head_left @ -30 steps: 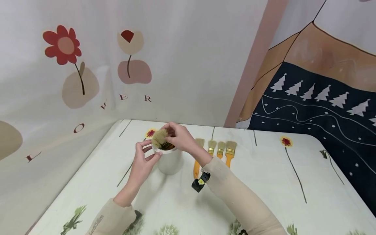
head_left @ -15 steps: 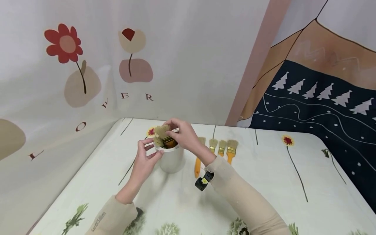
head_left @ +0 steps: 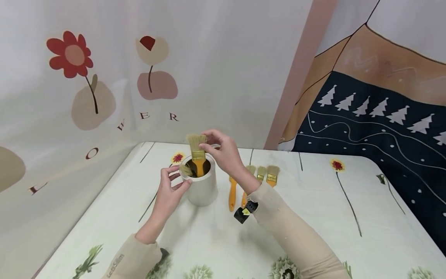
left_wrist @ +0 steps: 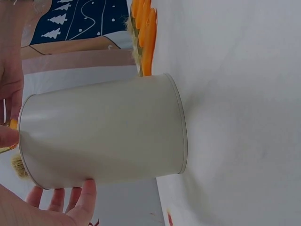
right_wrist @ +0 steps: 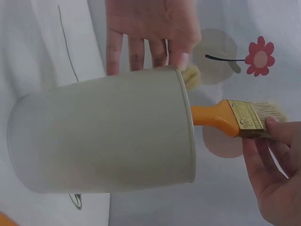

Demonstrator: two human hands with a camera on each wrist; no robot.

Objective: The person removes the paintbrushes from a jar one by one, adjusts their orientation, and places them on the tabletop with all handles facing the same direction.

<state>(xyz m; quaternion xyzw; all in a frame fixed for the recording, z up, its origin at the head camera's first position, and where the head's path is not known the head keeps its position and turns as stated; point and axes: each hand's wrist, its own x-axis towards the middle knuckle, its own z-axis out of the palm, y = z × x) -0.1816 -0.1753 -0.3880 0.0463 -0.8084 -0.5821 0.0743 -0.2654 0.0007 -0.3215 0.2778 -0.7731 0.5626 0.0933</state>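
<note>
My right hand [head_left: 224, 153] pinches a flat paintbrush [head_left: 198, 149] by its bristles above a white cylindrical pot [head_left: 202, 192]. The brush stands upright, its orange handle reaching down into the pot's mouth; the right wrist view shows the gold ferrule [right_wrist: 249, 114] and handle above the rim. My left hand [head_left: 170, 193] holds the pot at the rim, with the thumb at the front and fingers along the left side. A second brush's bristles [head_left: 186, 170] lean against the inside of the rim near my left fingers; its handle is hidden in the pot.
Several orange-handled paintbrushes [head_left: 272, 176] lie in a row on the table to the right of the pot, partly covered by my right forearm. The tablecloth [head_left: 313, 217] has printed flowers. A printed curtain [head_left: 223, 77] hangs behind the table.
My right hand has risen with the paintbrush, which has come up out of the pot from a tilted position and now stands upright. The left hand stays on the pot.
</note>
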